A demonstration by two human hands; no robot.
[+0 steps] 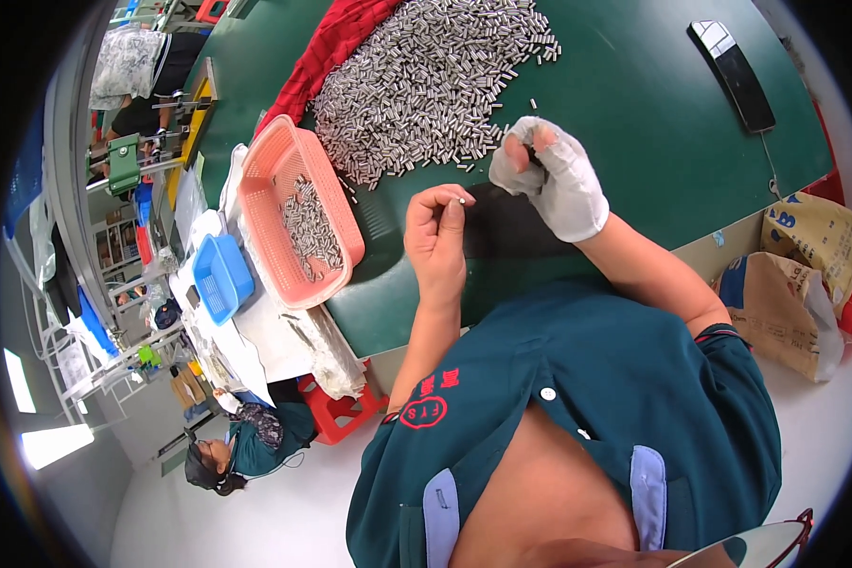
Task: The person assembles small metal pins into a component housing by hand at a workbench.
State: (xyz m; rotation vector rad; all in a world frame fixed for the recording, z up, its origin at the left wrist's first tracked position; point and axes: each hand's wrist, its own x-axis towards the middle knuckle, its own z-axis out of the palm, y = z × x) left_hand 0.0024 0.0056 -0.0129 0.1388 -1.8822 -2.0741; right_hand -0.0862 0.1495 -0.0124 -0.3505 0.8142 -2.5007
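My bare left hand (pixel 435 241) is closed, with thumb and forefinger pinching a small metal pin (pixel 462 201) whose round end shows. To its right, my right hand (pixel 560 182) wears a white glove that leaves some fingertips bare. Its fingers curl in toward the thumb, and whatever lies inside them is hidden. Just beyond both hands spreads a large heap of short silvery metal pins (pixel 417 85) on the green tabletop (pixel 625 104). Left of my left hand stands a pink plastic basket (pixel 346 213) with more loose pins at its bottom.
A red cloth (pixel 322 57) borders the heap. A blue basket (pixel 222 277) sits beyond the pink one. A black phone (pixel 736 80) lies far right, with paper sacks (pixel 776 303) below. At left, a co-worker (pixel 256 440) sits near a red stool (pixel 336 414).
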